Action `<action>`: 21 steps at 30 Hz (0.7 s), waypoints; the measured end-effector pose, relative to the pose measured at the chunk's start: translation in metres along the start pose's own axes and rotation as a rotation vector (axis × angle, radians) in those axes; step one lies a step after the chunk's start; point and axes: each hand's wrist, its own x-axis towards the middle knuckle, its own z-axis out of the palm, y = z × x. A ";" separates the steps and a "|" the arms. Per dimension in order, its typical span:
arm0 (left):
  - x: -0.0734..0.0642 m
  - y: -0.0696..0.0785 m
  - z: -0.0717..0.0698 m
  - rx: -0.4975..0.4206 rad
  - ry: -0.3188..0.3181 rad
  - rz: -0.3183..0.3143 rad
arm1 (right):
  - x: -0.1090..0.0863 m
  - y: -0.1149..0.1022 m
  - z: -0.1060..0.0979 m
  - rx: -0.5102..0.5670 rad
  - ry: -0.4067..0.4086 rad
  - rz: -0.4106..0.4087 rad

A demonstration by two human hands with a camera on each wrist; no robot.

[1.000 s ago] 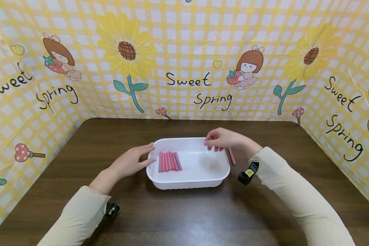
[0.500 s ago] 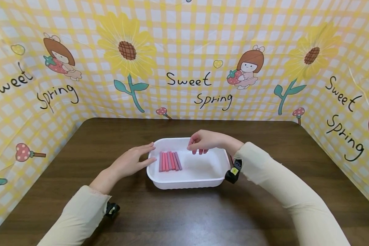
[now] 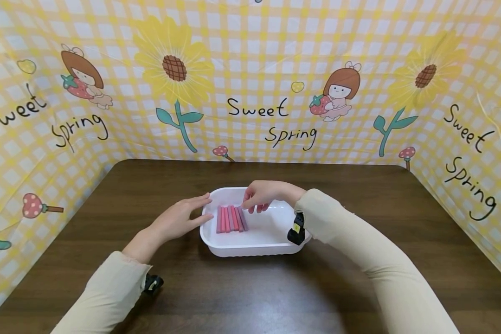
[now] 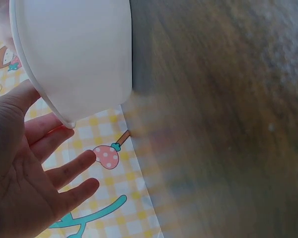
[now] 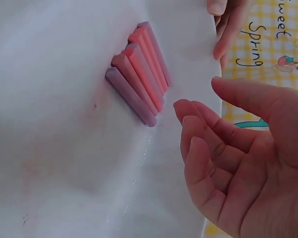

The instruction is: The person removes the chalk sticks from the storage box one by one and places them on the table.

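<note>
In the middle of the head view, a row of pink and purple sticks (image 3: 231,219) lies side by side in the left half of a white tray (image 3: 256,252), which stands on the dark bench (image 3: 208,301). The left hand (image 3: 175,220) rests at the tray's left rim, its fingers straight and spread. The right hand (image 3: 265,192) hovers at the row's far right end, fingers bent, thumb apart, pinching nothing.

I judge the lining-up mostly done: the sticks already make a row, though their ends are uneven. Whatever is left seems minor, perhaps straightening; the right sleeve (image 3: 355,241) covers the bench to the tray's right, so I cannot tell whether another stick lies there.

The right wrist view shows what the head view hides: a gap between right fingers and sticks, the purple end stick (image 5: 131,96) slightly fanned from its neighbour, and faint pink smudges at lower left. Only the left wrist view shows the left palm, with two fingers clear of the rim.
</note>
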 end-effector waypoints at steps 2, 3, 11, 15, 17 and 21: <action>0.000 0.000 0.000 0.000 0.000 0.002 | 0.004 0.000 0.000 0.003 -0.003 0.013; 0.000 0.000 0.000 0.001 0.001 0.002 | 0.006 -0.001 0.000 0.004 -0.007 0.019; -0.002 0.001 -0.001 0.006 0.014 0.006 | 0.018 0.004 0.000 0.000 -0.057 0.069; -0.002 0.001 -0.001 0.007 0.013 0.003 | 0.023 0.007 0.002 -0.002 -0.073 0.094; -0.002 0.001 -0.001 0.005 0.013 0.002 | 0.027 0.009 0.004 -0.004 -0.070 0.107; -0.001 0.001 0.000 -0.001 0.010 -0.001 | 0.033 0.012 0.009 -0.009 -0.076 0.125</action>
